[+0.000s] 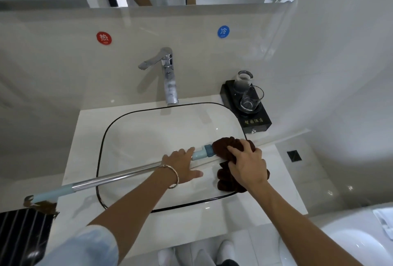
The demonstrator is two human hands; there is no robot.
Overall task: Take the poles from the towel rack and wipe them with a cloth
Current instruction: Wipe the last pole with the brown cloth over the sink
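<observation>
**Wiping of pole over basin: cloth at the right end, stroke path runs left**

The pole [119, 175] is found laid across the basin [100, 159]. Its long axis runs from a pale blue handle [49, 194] at lower left, out over the worktop [85, 133], up to a blue collar [205, 152] at the right. The right end is hidden inside the brown cloth [225, 144].

The right grip [247, 165] is closed over the cloth, with the fingers curled round the bundle and a fold hanging below the palm. Whether the pole end is clamped through the cloth cannot be confirmed, though it is judged likely. The left grip [182, 163] is laid flat on the pole just left of the collar, fingers straight along the shaft and thumb spread. Nothing is clasped; the pole is only pressed down.

Nearly all of the bare shaft lies to the left of the cloth, along the axis toward the handle. A stroke that way is judged to be blocked at once by the left grip, which sits just beside the cloth. It would need to be shifted down the shaft first.

A black tray [257, 121] carrying two glasses [251, 98] stands near, just beyond the cloth. A push to the right is judged a risk to it. The tap [169, 78] stands behind the basin, well apart. A dark striped object [21, 233] lies beside the handle end; what it is cannot be told.
</observation>
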